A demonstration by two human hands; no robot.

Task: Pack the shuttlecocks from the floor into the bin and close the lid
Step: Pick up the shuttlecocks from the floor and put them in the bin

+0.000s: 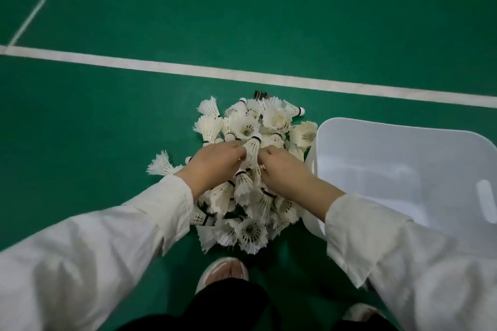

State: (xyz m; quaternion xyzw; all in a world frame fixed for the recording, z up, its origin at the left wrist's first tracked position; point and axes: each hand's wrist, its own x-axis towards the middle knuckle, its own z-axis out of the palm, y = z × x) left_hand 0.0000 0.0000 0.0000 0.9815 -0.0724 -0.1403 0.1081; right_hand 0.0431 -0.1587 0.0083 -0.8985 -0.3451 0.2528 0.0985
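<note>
Pile of shuttlecocks (pixel 250 169): lying heaped on the green floor (pixel 107 115), just left of the white bin (pixel 403 169), which is standing open and looking empty where its inside shows.

Left hand (pixel 215 164) and right hand (pixel 285 172): both reaching into the middle of the pile, knuckles up, fingers curled. They are pinching one upright shuttlecock (pixel 252 150) between them, cork end up; what else either hand is gripping cannot be told.

Step in hand, as judged: gathering a load. Doing it well is meaning scooping from underneath with both hands, holding loosely so feathers are not crushed, and carrying it the short way right, over the near rim.

Hard to make out: fingertips are buried among feathers; the bin's right side is running out of view; no lid is showing; a sleeve (pixel 403 263) is covering the bin's near corner.
</note>
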